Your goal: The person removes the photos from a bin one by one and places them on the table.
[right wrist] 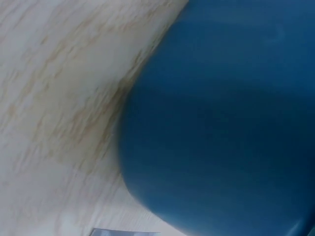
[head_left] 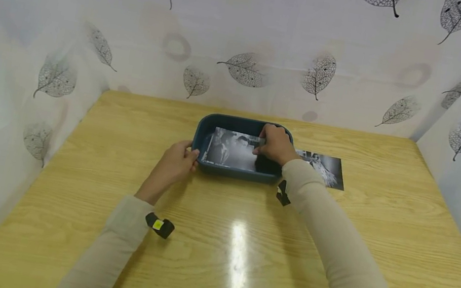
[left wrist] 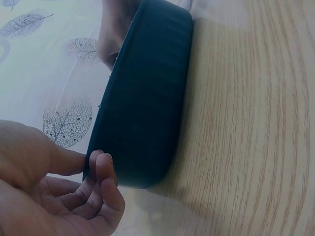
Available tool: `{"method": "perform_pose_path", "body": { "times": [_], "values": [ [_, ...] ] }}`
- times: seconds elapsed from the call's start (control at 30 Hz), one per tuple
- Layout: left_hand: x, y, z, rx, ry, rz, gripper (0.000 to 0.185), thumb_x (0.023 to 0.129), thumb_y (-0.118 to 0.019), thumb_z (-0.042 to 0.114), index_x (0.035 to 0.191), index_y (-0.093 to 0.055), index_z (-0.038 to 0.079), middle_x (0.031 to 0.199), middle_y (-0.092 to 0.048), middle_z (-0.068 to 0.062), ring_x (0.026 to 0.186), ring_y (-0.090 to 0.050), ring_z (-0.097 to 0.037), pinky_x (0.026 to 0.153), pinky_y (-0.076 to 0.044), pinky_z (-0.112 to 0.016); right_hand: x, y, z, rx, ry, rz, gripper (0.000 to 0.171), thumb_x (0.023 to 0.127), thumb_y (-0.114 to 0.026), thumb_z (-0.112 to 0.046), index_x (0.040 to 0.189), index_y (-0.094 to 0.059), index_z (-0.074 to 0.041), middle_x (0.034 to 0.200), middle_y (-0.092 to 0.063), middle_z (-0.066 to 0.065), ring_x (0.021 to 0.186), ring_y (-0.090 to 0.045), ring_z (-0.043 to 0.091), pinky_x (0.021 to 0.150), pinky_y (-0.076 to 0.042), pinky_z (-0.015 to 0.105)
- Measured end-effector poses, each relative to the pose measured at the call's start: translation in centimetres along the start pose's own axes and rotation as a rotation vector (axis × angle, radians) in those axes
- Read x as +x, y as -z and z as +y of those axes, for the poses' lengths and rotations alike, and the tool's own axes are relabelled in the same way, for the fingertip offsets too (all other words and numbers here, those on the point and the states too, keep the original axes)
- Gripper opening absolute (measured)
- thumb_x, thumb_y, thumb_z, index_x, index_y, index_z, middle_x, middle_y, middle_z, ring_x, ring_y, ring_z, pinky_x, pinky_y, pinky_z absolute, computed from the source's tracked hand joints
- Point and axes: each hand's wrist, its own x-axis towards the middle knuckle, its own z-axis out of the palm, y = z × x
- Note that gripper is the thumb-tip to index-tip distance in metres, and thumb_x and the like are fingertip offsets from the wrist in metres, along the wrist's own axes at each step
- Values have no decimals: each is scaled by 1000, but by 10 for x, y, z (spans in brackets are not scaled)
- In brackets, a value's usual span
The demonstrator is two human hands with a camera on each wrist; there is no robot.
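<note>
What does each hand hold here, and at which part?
The left hand touches the left end wall of the blue tray with thumb and fingertips. The right hand holds the right edge of the black-and-white photo in the tray.

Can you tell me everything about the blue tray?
The tray is dark blue, rectangular with rounded corners and low walls, and looks like plastic. It sits flat on the wooden table. A black-and-white photo lies inside. The left hand touches its left end; the right hand reaches in, on the photo.
</note>
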Motion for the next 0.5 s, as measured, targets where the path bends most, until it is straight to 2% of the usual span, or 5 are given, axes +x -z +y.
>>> {"method": "perform_pose_path", "body": {
  "times": [0.27, 0.5],
  "values": [
    [-2, 0, 1, -11, -4, -6, 45, 110, -44, 18, 151, -40, -2, 100, -67, -17, 88, -65, -27, 66, -47, -28, 2, 2, -3, -28, -5, 9, 41, 86, -83, -14, 113, -59, 4, 113, -64, 21, 105, -60, 38, 92, -48, 50],
    [-3, 0, 1, -13, -5, -4, 45, 110, -43, 18, 151, -40, -1, 100, -67, -18, 88, -64, -27, 66, -47, -29, 2, 6, -2, 36, 33, 24, 31, 89, -78, -7, 111, -58, 2, 107, -62, 20, 92, -58, 34, 83, -49, 48]
  ]
}}
